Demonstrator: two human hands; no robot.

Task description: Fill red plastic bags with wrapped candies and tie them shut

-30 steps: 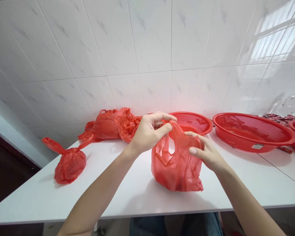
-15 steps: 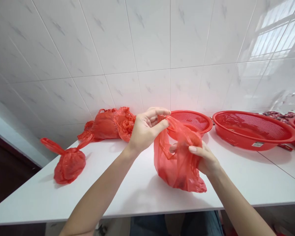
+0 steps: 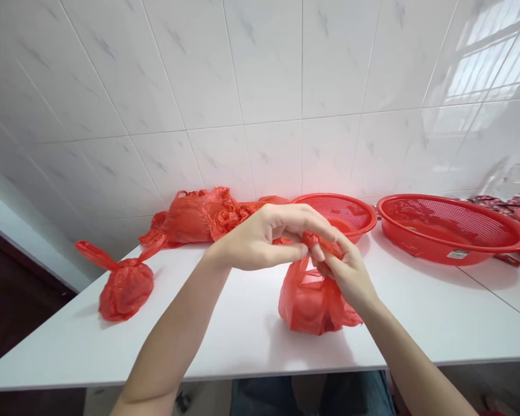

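A thin red plastic bag [image 3: 314, 306] hangs from my two hands close over the white table, its lower part bulging with something I cannot make out. My left hand [image 3: 273, 234] pinches the bunched handles from the left, thumb and fingers meeting there. From the other side my right hand [image 3: 344, 263] grips the same gathered plastic, its fingertips touching those of the left. The fingers partly cover the handles.
At the left stands a knotted red bag [image 3: 126, 289]. More red plastic bags [image 3: 186, 219] lie along the tiled wall. Behind my hands is a red colander [image 3: 351, 216], with a larger red basket [image 3: 455, 231] to its right. The white table [image 3: 242, 346] ends near my legs.
Both hands have come together at the top of the bag. My right hand moved up from the bag's side to the handles, which are now bunched between the fingers.
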